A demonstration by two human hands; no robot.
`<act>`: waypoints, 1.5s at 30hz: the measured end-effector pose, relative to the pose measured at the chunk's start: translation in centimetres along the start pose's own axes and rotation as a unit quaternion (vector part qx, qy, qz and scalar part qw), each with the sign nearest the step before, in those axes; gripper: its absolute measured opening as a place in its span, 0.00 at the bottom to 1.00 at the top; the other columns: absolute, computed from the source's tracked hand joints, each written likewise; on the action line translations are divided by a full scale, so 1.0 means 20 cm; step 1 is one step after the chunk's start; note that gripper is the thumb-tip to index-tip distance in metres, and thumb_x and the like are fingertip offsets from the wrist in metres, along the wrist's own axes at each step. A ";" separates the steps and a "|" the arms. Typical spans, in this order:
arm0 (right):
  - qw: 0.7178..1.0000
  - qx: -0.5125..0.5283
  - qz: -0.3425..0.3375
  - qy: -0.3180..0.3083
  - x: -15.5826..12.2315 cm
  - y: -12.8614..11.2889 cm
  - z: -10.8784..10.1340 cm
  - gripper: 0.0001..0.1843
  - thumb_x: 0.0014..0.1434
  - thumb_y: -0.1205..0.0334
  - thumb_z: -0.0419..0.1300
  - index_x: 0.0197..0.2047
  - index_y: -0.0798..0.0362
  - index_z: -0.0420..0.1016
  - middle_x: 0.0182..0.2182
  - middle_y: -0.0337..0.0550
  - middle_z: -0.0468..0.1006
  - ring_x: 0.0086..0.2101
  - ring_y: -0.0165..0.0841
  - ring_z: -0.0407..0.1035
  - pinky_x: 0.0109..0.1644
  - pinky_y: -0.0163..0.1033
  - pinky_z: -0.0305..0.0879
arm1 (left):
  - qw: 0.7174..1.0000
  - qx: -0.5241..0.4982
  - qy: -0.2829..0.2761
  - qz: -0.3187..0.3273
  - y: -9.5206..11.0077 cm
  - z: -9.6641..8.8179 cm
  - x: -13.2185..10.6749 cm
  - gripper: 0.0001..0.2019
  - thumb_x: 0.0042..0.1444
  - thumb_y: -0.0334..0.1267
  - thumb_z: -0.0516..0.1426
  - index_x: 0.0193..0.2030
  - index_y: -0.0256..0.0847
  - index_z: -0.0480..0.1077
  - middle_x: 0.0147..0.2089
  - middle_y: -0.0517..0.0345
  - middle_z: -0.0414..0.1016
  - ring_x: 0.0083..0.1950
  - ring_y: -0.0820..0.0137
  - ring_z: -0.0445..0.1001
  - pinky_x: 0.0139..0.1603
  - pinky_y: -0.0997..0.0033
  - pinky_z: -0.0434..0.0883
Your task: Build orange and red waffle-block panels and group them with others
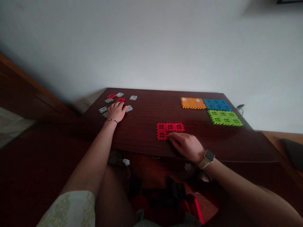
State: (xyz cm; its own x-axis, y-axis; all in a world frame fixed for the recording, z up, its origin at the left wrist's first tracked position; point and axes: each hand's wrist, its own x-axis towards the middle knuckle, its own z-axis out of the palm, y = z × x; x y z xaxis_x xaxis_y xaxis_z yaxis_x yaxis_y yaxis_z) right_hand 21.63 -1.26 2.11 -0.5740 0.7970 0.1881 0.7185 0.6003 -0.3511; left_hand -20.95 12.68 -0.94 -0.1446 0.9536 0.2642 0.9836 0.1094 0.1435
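My left hand [116, 111] reaches to the far left of the dark wooden table [144, 116] and lies over a red tile [120, 100] among scattered grey tiles [103, 109]; its fingers are curled down on the pieces. My right hand [187, 145] rests near the table's front edge, fingertips touching the lower right side of an L-shaped group of joined red tiles [167, 129]. A watch sits on that wrist.
At the back right lie joined tile panels: orange [192, 103], blue [217, 105] and green [224, 118]. More loose tiles, one red [111, 96] and grey ones [133, 97], lie at the back left. A white wall stands behind the table. My knees are under the front edge.
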 end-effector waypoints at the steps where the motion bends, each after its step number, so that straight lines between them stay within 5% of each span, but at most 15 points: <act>1: 1.000 -0.001 0.000 -0.001 0.00 0.00 0.00 0.15 0.79 0.56 0.54 0.57 0.45 0.80 0.50 0.43 0.88 0.46 0.38 0.84 0.47 0.39 0.74 | 1.000 0.001 0.017 -0.002 0.01 -0.01 -0.01 0.27 0.74 0.52 0.48 0.71 0.45 0.72 0.72 0.43 0.72 0.73 0.45 0.67 0.74 0.42 0.63; 6: 1.000 -0.001 -0.006 0.000 0.02 0.00 0.02 0.14 0.79 0.56 0.54 0.57 0.45 0.80 0.50 0.44 0.89 0.44 0.38 0.84 0.46 0.39 0.75 | 0.994 0.014 0.103 -0.036 0.04 -0.05 -0.04 0.22 0.71 0.47 0.53 0.66 0.42 0.73 0.66 0.35 0.74 0.70 0.40 0.67 0.69 0.38 0.65; 12: 1.000 0.018 -0.014 0.001 0.04 0.00 0.04 0.15 0.79 0.57 0.53 0.59 0.46 0.80 0.51 0.45 0.88 0.47 0.39 0.84 0.48 0.39 0.76 | 0.996 0.011 0.053 -0.069 0.01 -0.01 -0.03 0.19 0.70 0.45 0.54 0.62 0.43 0.76 0.65 0.39 0.79 0.65 0.43 0.73 0.65 0.38 0.68; 20: 0.998 0.059 -0.011 0.007 0.05 0.03 0.07 0.14 0.78 0.56 0.55 0.58 0.44 0.80 0.50 0.43 0.88 0.47 0.39 0.85 0.49 0.40 0.76 | 0.995 0.017 0.063 -0.080 0.00 -0.02 -0.03 0.17 0.69 0.50 0.56 0.52 0.41 0.78 0.58 0.39 0.82 0.61 0.44 0.76 0.63 0.42 0.71; 28: 0.998 0.070 -0.006 0.003 0.05 0.02 0.04 0.14 0.78 0.57 0.54 0.58 0.44 0.79 0.50 0.42 0.88 0.47 0.39 0.85 0.49 0.40 0.76 | 0.991 -0.004 0.109 -0.083 0.05 -0.07 -0.05 0.23 0.65 0.46 0.60 0.64 0.39 0.70 0.64 0.39 0.78 0.65 0.43 0.73 0.68 0.43 0.70; 34: 0.995 0.099 -0.001 0.009 0.05 0.01 0.03 0.14 0.78 0.56 0.54 0.57 0.44 0.79 0.48 0.43 0.89 0.45 0.39 0.85 0.48 0.41 0.76 | 0.989 -0.036 0.140 -0.019 0.20 -0.18 -0.12 0.26 0.66 0.43 0.59 0.68 0.40 0.65 0.68 0.39 0.74 0.72 0.42 0.67 0.74 0.39 0.64; 45: 0.985 0.152 0.039 0.065 0.09 0.01 -0.01 0.12 0.75 0.55 0.58 0.53 0.45 0.82 0.33 0.38 0.87 0.31 0.36 0.81 0.38 0.38 0.70 | 0.942 -0.093 0.211 0.244 0.59 -0.20 -0.34 0.25 0.64 0.35 0.63 0.66 0.41 0.65 0.62 0.44 0.78 0.63 0.50 0.75 0.67 0.47 0.73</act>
State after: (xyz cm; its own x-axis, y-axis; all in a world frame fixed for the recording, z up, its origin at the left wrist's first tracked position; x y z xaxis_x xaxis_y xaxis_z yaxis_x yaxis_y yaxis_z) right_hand 20.81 0.25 2.53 -0.4526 0.8536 0.2580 0.5958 0.5047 -0.6247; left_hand -8.91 6.43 2.85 0.2512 0.6776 0.6912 0.9141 -0.4009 0.0608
